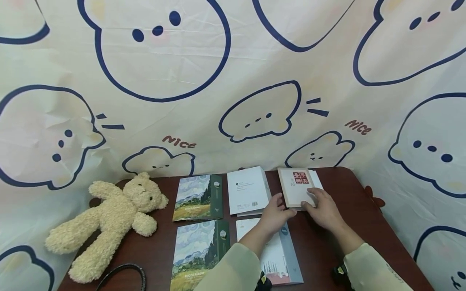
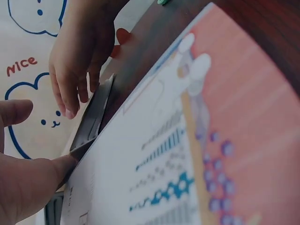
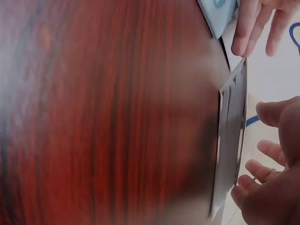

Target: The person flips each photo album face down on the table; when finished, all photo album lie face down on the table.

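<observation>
A cream book with a red square of characters (image 1: 291, 190) lies at the back right of the table, its thick edge showing in the right wrist view. My right hand (image 1: 322, 208) rests on its right side, fingertips and thumb on the cover, fingers loosely extended. At the near left corner of that book is my left hand (image 1: 274, 212), its thumb touching the corner in the left wrist view (image 2: 33, 183). A white book with a barcode (image 1: 247, 190) sits left of it. Partly under my left forearm lies a book with a blue spine and pink picture (image 1: 291, 258).
Two landscape-covered photo albums (image 1: 193, 198) lie one in front of the other, left of the white book. A cream teddy bear (image 1: 116, 218) sprawls on the left. A black cord (image 1: 127, 266) curves at the front left. Behind the brown table (image 1: 342, 190) hangs a printed cloth (image 1: 196, 121).
</observation>
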Demonstrator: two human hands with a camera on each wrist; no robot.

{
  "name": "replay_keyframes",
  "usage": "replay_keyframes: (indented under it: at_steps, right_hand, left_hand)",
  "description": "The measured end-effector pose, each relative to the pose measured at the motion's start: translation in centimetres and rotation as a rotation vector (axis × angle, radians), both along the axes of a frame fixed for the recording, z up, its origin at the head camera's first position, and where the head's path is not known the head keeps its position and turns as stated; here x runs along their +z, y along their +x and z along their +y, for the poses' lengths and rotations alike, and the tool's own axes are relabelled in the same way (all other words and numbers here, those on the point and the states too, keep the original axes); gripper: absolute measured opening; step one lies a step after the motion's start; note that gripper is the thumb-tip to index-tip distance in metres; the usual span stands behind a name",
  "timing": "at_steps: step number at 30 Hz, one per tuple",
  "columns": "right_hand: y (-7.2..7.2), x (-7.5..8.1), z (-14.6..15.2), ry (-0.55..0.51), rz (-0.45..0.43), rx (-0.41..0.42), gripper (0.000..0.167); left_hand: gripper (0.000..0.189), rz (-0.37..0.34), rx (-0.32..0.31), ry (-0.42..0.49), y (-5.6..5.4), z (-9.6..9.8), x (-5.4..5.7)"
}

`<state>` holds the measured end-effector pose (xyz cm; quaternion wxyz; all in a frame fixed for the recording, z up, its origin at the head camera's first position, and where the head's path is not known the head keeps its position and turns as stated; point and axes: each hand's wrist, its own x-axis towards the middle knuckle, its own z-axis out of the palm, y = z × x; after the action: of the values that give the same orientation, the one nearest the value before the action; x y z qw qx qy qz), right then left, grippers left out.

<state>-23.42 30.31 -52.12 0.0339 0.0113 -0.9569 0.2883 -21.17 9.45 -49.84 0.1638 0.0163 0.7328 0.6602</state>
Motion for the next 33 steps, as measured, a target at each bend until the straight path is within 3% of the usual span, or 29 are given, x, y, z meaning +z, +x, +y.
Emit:
replay_keyframes:
  at_steps: [9, 23, 33]
  right_hand:
    - [-1.0, -0.8, 1.2, 0.016, -0.077, -0.006, 0.072]
    - [-1.5, -1.0, 1.6, 0.026, -0.122, -0.010, 0.078]
    - [-1.5, -1.0, 1.4, 0.004, -0.153, -0.011, 0.078]
  left_hand:
    - [0.083, -0.104, 0.021, 0.179, 0.0, 0.9, -0.7]
    - [0.077, -0.111, 0.025, 0.140, 0.3, 1.3, -1.3]
    - [0.075, -0.108, 0.003, 0.173, 0.5, 1.1, -1.1]
